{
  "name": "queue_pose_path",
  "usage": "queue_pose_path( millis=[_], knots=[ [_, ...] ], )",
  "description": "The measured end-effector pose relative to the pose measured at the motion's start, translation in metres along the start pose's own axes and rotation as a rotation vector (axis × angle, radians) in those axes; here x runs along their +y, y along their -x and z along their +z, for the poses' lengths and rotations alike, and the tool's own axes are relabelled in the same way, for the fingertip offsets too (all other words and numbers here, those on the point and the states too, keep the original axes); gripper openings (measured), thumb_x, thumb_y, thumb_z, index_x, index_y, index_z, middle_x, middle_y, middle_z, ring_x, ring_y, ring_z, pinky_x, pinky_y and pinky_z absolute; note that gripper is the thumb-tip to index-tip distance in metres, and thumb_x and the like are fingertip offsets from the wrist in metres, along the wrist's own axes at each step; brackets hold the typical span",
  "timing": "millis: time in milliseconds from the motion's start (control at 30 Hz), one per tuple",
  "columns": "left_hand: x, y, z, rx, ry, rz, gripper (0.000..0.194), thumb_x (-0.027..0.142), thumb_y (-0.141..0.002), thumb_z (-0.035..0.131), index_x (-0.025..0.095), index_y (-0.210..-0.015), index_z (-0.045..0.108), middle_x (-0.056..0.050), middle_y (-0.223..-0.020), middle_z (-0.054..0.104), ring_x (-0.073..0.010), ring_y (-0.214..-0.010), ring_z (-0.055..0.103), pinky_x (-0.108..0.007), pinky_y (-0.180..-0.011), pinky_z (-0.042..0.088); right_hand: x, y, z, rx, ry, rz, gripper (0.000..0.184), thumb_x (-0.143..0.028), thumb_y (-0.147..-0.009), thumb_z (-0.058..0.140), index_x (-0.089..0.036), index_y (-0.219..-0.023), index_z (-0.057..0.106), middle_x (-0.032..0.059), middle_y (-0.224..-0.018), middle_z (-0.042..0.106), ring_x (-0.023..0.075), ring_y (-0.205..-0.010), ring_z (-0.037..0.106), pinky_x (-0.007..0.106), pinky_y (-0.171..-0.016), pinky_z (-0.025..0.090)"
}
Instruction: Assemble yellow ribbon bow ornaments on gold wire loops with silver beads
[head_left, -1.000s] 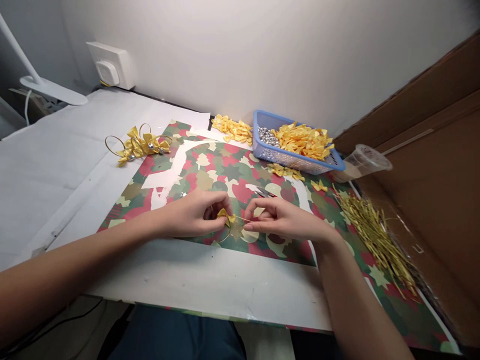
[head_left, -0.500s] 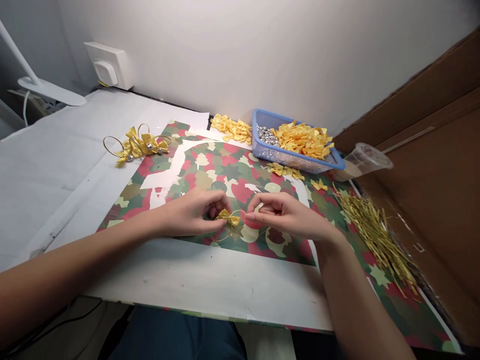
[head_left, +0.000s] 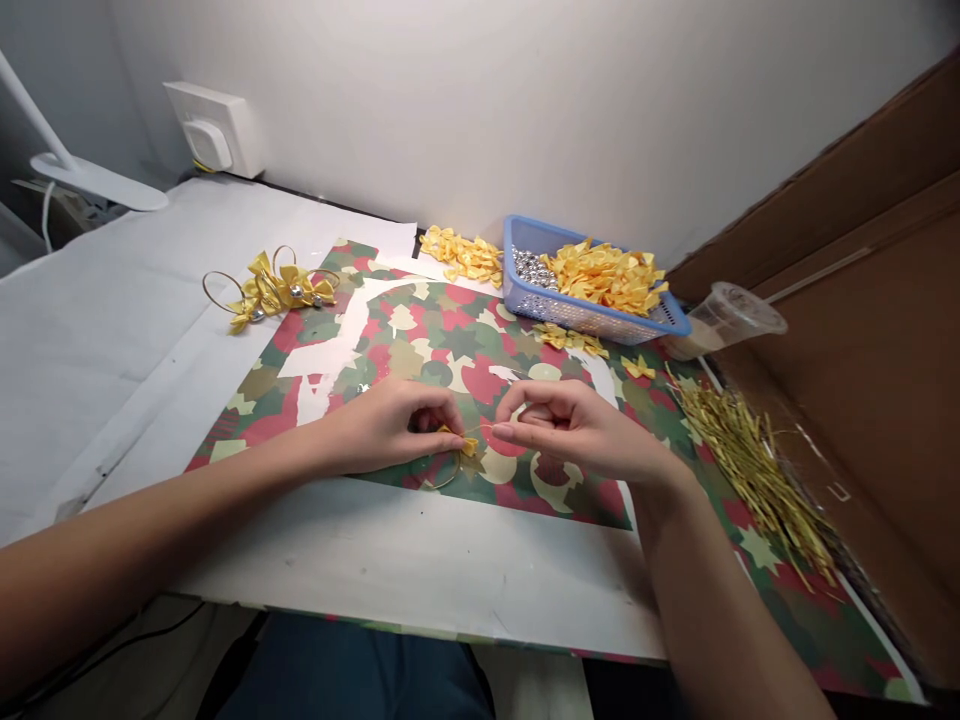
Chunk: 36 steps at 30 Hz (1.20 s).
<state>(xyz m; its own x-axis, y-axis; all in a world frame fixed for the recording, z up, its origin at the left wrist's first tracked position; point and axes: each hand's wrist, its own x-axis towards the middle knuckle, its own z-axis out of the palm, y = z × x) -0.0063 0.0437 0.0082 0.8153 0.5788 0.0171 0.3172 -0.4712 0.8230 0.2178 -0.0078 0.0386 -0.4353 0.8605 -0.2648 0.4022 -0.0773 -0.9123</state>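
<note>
Head camera looks down on a yellow satin bow (head_left: 466, 444) held just above a patterned paper mat (head_left: 442, 345) between the left hand (head_left: 386, 428) and the right hand (head_left: 574, 430). A gold wire loop (head_left: 444, 472) hangs below the bow, and a thin wire end (head_left: 481, 429) runs toward the right hand. The left fingers (head_left: 442, 420) are closed narrowly on the bow and wire, while the right fingers (head_left: 504, 431) pinch narrowly at the wire end, though the fine wire is hard to follow. One finished bow-and-loop cluster with silver beads (head_left: 277, 290) lies at the far left of the mat. Much loose stock remains: yellow bows (head_left: 604, 278) and silver beads (head_left: 532, 268) fill a blue plastic basket (head_left: 511, 270), with a bow pile (head_left: 461, 255) beside it and gold tinsel strands (head_left: 750, 470) at right. The table's (head_left: 405, 560) front edge runs below the hands, leaving white surface between them and that edge; a cardboard wall (head_left: 855, 400) bounds the right side.
</note>
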Motion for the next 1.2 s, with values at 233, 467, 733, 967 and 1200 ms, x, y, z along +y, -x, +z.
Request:
queue_pose_path(
  millis=[233,467,733,967,1200],
  knots=[
    [-0.001,0.0,0.001,0.015,0.028,-0.006,0.019,0.031,-0.083,0.061,0.014,-0.08,0.068,0.0,-0.064,0.064,-0.0086,-0.054,0.049,-0.019,-0.05,0.037,0.005,-0.005,0.004,0.152,-0.021,-0.058,0.031,-0.048,-0.083,0.062,-0.018,-0.078,0.056,-0.0117,-0.045,0.028,0.0037,-0.035,0.026,0.017,-0.034,0.024],
    [0.0,0.0,0.001,0.018,0.08,0.0,0.017,0.029,-0.082,0.062,0.014,-0.077,0.068,-0.002,-0.068,0.069,-0.0093,-0.057,0.055,-0.02,-0.05,0.039,0.004,-0.012,0.01,0.178,-0.215,-0.052,0.032,-0.047,-0.079,0.066,-0.018,-0.073,0.055,-0.0117,-0.044,0.027,0.0037,-0.039,0.019,0.017,-0.035,0.018],
    [0.001,0.0,-0.001,0.022,0.102,-0.024,0.016,0.028,-0.081,0.063,0.014,-0.076,0.068,-0.002,-0.068,0.069,-0.0089,-0.056,0.055,-0.019,-0.049,0.039,0.002,-0.013,0.013,0.13,-0.393,-0.03,0.031,-0.044,-0.074,0.071,-0.018,-0.069,0.054,-0.0126,-0.045,0.023,0.003,-0.04,0.013,0.016,-0.033,0.013],
    [0.003,0.001,-0.002,0.044,0.109,-0.04,0.018,0.03,-0.08,0.064,0.014,-0.076,0.068,0.0,-0.062,0.064,-0.0078,-0.052,0.051,-0.019,-0.046,0.036,0.005,-0.013,0.011,0.1,-0.421,0.002,0.03,-0.043,-0.075,0.071,-0.019,-0.071,0.053,-0.0133,-0.044,0.021,0.0028,-0.039,0.01,0.016,-0.032,0.012],
    [0.001,0.0,-0.003,0.059,0.092,-0.073,0.019,0.032,-0.076,0.068,0.014,-0.082,0.071,0.003,-0.056,0.051,-0.0076,-0.051,0.044,-0.019,-0.045,0.032,0.009,-0.012,0.006,0.116,-0.422,0.008,0.031,-0.045,-0.075,0.071,-0.019,-0.074,0.054,-0.0134,-0.045,0.019,0.003,-0.039,0.009,0.017,-0.034,0.009]
  ],
)
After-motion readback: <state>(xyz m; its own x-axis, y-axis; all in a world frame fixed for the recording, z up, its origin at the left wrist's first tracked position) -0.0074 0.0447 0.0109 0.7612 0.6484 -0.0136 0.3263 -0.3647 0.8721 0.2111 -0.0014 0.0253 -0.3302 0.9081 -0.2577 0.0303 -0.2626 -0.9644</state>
